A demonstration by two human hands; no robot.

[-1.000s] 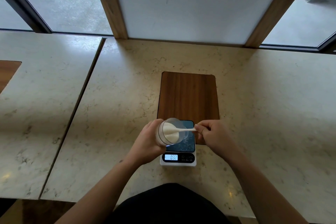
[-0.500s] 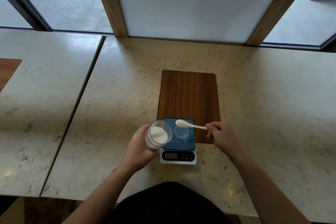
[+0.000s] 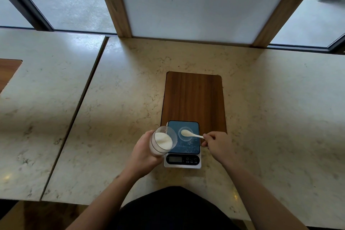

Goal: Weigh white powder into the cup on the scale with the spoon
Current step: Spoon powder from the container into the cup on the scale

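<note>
A small digital scale [image 3: 186,146] with a dark blue glass top sits at the table's near edge. A small clear cup [image 3: 183,137] stands on its platform. My right hand [image 3: 217,144] pinches the handle of a white spoon [image 3: 190,134], whose bowl hovers over the clear cup. My left hand [image 3: 144,152] grips a clear container of white powder [image 3: 162,141], tilted toward the scale, just left of it.
A wooden board [image 3: 194,99] lies behind the scale, partly under it. The marble tabletop [image 3: 121,99] has a seam on the left to a second slab [image 3: 37,99]. A white panel with wooden posts [image 3: 186,2] rises at the back edge.
The spoon has left the powder container and moved right, over the small cup on the scale. My left hand has drawn the container leftward, off the scale.
</note>
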